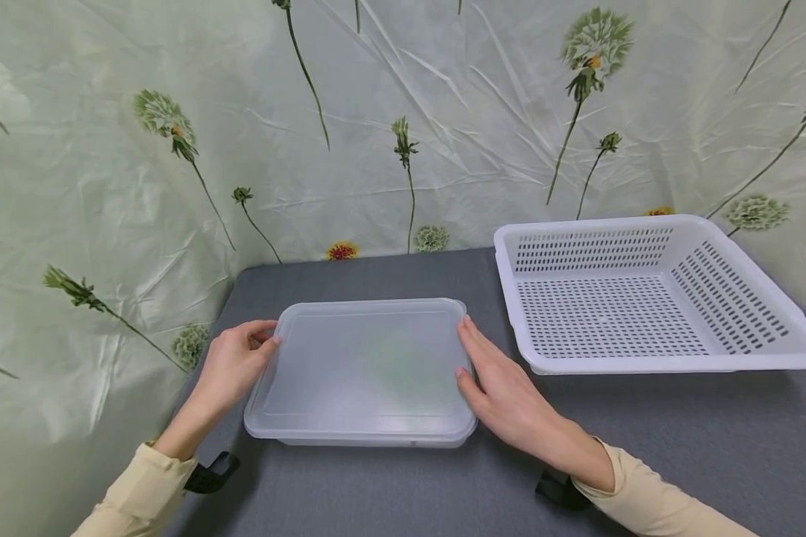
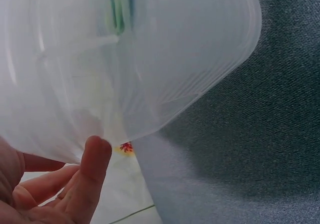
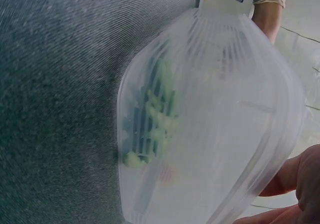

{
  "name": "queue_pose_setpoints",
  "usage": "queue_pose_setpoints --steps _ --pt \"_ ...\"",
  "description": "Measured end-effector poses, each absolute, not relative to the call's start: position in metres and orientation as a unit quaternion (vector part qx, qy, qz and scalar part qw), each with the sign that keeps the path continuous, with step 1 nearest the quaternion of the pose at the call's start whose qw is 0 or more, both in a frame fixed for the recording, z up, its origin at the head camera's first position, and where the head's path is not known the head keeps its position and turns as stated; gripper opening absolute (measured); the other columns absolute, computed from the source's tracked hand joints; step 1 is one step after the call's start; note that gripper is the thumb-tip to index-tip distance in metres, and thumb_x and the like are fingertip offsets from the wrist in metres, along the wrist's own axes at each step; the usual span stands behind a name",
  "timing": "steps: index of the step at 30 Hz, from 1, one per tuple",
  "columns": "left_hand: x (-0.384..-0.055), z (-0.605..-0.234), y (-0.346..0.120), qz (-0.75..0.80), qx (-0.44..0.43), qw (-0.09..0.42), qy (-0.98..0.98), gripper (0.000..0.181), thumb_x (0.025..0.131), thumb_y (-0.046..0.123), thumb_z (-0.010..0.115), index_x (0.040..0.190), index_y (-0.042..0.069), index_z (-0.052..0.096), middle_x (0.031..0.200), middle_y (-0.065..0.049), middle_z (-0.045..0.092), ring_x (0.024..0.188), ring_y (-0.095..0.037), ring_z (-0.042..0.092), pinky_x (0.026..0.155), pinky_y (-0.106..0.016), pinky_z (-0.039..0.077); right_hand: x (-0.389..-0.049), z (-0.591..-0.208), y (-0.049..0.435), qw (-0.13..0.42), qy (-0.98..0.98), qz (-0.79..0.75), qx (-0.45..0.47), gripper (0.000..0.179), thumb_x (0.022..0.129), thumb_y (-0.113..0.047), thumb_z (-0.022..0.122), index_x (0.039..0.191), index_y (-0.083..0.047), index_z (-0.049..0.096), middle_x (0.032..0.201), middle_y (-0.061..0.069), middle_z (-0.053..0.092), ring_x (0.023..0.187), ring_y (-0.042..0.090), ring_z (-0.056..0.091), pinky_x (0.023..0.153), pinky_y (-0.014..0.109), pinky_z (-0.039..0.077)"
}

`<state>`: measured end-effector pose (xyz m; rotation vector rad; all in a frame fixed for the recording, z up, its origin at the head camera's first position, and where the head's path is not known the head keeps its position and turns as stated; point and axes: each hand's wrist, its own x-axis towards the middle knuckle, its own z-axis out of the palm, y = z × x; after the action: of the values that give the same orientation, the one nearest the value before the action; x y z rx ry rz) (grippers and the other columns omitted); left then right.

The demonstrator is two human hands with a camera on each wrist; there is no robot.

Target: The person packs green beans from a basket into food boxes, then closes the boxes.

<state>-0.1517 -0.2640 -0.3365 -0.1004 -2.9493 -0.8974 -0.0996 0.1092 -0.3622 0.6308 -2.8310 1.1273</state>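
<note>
A translucent plastic box with a fitted lid (image 1: 369,373) lies on the grey table. Greenish items (image 3: 157,114) show blurred through its wall in the right wrist view; their kind is unclear. My left hand (image 1: 238,365) is at the box's left side, pinching the lid's rim between thumb and curled fingers. In the left wrist view one fingertip (image 2: 97,149) presses against the rim. Along the right edge lies my right hand (image 1: 507,391), its fingers nearly straight and touching the lid's side, the thumb apart from the others.
A white perforated plastic basket (image 1: 665,365) stands to the right of the box, close to the right hand. Behind the grey table (image 1: 376,492) hangs a pale sheet (image 1: 349,171) printed with dandelions. Black straps circle both wrists.
</note>
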Motion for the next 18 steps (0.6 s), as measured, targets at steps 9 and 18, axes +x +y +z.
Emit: queue_pose_setpoints --steps 9,18 --pt "-0.151 -0.334 -0.269 -0.325 -0.037 -0.006 -0.945 0.035 0.096 0.010 0.061 0.129 -0.002 0.060 0.103 -0.017 0.065 0.065 -0.019 0.065 0.051 -0.030 0.050 -0.097 -0.359 0.112 -0.028 -0.903 0.376 0.206 0.060 0.103 -0.016 0.047 0.155 -0.002 0.021 0.163 0.009 0.008 0.145 0.019 0.022 0.110 0.046 0.034" --pt "-0.156 -0.347 -0.253 -0.255 -0.182 -0.043 -0.949 0.058 0.103 0.025 0.052 0.153 0.003 0.031 0.161 -0.021 0.010 0.146 -0.044 0.011 0.108 -0.065 0.024 -0.117 -0.353 0.101 0.060 -0.916 0.315 0.241 0.056 0.100 -0.014 0.051 0.151 -0.001 0.035 0.163 0.008 0.011 0.149 0.024 0.008 0.116 0.050 0.022"
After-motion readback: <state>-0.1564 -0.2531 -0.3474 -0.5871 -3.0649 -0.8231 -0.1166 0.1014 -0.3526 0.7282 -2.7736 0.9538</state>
